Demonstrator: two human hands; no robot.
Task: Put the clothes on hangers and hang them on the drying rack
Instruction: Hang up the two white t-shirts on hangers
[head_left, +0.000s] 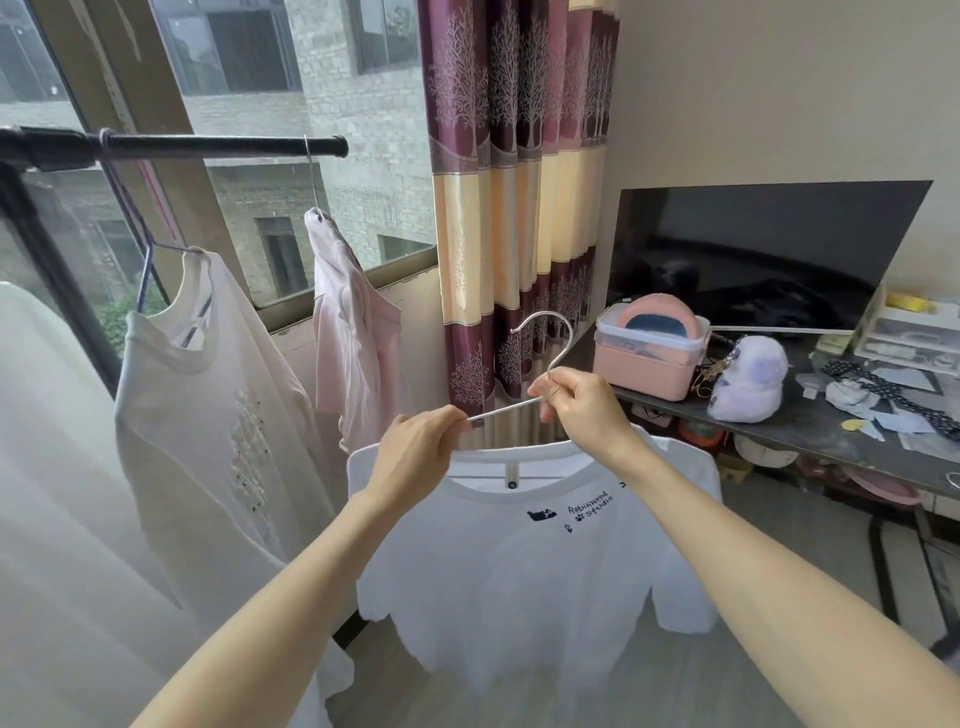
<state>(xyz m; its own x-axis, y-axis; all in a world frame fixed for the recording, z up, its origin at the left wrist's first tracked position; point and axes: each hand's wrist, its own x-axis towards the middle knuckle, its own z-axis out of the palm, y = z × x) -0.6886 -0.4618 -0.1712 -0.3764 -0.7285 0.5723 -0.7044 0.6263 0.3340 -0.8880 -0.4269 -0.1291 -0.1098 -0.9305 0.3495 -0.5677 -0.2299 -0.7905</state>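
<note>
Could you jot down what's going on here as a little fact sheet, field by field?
left hand: pinches the hanger arm
right hand: grips the hanger at the hook's base
white T-shirt: on the hanger, not yet hung
rail: black, carries two hung garments
pink top: hangs nearest the rail's end
desk: right, with monitor, pink box, plush toy

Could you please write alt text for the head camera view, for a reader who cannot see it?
Two bare hands, left hand and right hand, grip a silver wire hanger carrying a white printed T-shirt. Left, a black rack bar holds a cream T-shirt and pink top.
</note>
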